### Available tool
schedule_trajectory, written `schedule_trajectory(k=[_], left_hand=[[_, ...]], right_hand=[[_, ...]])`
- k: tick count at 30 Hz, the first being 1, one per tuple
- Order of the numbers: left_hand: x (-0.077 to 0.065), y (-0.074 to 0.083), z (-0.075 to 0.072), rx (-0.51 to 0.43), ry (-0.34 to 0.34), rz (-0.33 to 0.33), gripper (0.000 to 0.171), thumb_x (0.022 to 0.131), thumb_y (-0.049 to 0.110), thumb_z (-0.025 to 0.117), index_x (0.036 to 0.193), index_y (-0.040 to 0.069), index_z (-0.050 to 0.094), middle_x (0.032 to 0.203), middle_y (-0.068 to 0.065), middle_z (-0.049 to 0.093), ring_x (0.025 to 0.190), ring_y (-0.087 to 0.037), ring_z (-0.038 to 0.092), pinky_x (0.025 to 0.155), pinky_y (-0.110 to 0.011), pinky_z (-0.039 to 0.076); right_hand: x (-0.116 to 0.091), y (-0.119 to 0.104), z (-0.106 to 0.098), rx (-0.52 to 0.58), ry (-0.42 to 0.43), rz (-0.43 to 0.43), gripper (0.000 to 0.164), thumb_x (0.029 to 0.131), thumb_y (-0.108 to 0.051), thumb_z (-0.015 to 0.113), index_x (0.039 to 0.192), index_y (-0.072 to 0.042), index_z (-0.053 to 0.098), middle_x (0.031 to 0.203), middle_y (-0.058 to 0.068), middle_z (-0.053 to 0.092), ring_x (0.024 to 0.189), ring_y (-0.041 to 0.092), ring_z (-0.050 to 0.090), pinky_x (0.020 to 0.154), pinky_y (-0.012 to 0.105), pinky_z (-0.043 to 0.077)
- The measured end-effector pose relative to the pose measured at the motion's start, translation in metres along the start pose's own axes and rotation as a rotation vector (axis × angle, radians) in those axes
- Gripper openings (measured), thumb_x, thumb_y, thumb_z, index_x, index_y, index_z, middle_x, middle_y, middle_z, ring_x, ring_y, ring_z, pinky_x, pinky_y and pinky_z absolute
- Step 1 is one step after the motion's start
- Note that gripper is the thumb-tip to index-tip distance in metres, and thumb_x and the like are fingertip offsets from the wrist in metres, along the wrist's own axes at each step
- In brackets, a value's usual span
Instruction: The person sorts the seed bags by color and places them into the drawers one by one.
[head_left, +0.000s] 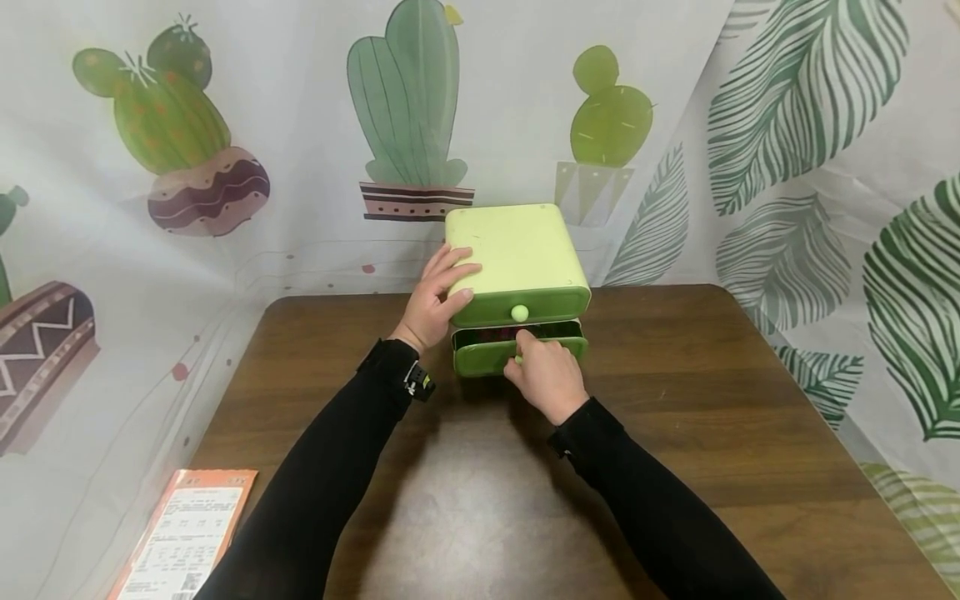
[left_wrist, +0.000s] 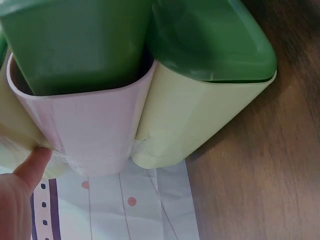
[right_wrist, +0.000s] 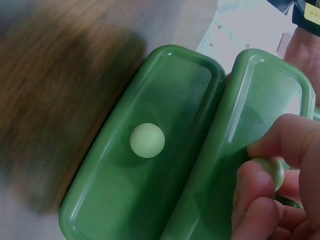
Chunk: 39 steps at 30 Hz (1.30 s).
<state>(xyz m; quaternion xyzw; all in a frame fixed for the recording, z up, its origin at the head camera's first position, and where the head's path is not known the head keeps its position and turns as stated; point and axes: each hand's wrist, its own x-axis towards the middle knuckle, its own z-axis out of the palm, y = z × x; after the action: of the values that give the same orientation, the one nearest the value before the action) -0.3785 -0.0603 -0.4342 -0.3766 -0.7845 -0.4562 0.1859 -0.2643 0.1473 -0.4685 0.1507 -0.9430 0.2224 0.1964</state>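
Observation:
A small drawer cabinet (head_left: pixel 513 246) with a light yellow-green top and green drawer fronts stands at the back of the table. My left hand (head_left: pixel 431 302) rests on its left top edge, fingers straight and spread. The left wrist view shows its pink middle section (left_wrist: pixel 95 130), from which the green drawer (left_wrist: pixel 85 50) sticks out. My right hand (head_left: pixel 551 375) pinches that drawer's round knob (right_wrist: pixel 272 172) between thumb and fingers. Something reddish shows inside the partly pulled-out drawer. The top drawer's knob (head_left: pixel 520 313) is untouched, and so is the bottom drawer's knob (right_wrist: pixel 147 140).
The cabinet stands on a brown wooden table (head_left: pixel 660 400). Behind hangs a white cloth (head_left: pixel 300 125) printed with cacti and leaves. An orange-edged printed sheet (head_left: pixel 187 533) lies at the front left, beside my left sleeve.

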Motion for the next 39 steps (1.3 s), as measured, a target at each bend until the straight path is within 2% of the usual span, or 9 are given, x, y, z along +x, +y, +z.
schedule_trajectory(k=[16,21,31,39], left_hand=[[0.001,-0.001,-0.001,0.007,-0.007,-0.001,0.050,0.094,0.039,0.050,0.132,0.010,0.065,0.151,-0.005,0.044,0.149,-0.024,0.015,0.117,-0.046,0.013],[0.000,-0.001,0.000,-0.001,-0.007,0.005,0.050,0.095,0.040,0.050,0.132,0.010,0.065,0.151,-0.005,0.044,0.149,-0.024,0.014,0.117,-0.045,0.012],[0.002,0.000,0.000,-0.001,-0.004,0.041,0.050,0.096,0.038,0.049,0.133,0.007,0.064,0.152,-0.008,0.043,0.149,-0.030,0.015,0.118,-0.045,0.011],[0.001,-0.003,0.000,-0.001,0.006,0.041,0.051,0.095,0.039,0.049,0.132,0.007,0.064,0.151,-0.009,0.044,0.148,-0.031,0.016,0.117,-0.044,0.012]], right_hand=[[0.016,0.004,0.009,-0.007,-0.002,0.057,0.015,0.091,-0.012,0.068,0.085,-0.009,0.055,0.054,-0.001,0.046,0.043,0.014,0.045,0.041,0.030,0.033],[0.017,0.004,0.011,-0.001,-0.002,0.078,0.021,0.094,-0.015,0.068,0.081,-0.011,0.053,0.055,-0.001,0.047,0.044,0.015,0.046,0.041,0.031,0.035],[0.016,0.007,0.015,-0.021,0.088,0.027,0.017,0.094,-0.019,0.072,0.090,-0.008,0.060,0.063,0.003,0.059,0.049,0.018,0.057,0.045,0.035,0.045],[0.016,0.007,0.016,-0.027,0.070,0.023,0.019,0.093,-0.021,0.073,0.090,-0.008,0.060,0.063,0.001,0.059,0.051,0.018,0.058,0.047,0.036,0.046]])
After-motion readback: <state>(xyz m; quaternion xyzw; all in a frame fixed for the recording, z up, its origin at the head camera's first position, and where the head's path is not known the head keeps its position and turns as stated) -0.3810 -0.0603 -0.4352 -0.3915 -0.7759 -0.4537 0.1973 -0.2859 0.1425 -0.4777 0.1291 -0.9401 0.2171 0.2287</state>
